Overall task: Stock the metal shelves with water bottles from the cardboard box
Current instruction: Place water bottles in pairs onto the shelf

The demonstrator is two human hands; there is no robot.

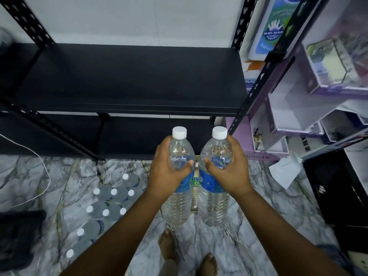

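Observation:
I hold two clear water bottles upright, side by side, in front of the black metal shelf (127, 80). My left hand (167, 168) grips the left bottle (178, 206) around its upper body. My right hand (229, 168) grips the right bottle (214, 208) the same way. Both bottles have white caps and blue labels, and they hang over the marble floor below the level of the shelf board. The shelf board carries nothing. No cardboard box shows.
Several more water bottles (111, 204) stand on the floor at the lower left. A second rack (298, 116) with purple and white boxes fills the right side. A white cable (39, 162) trails on the left floor. My bare feet (169, 246) are below.

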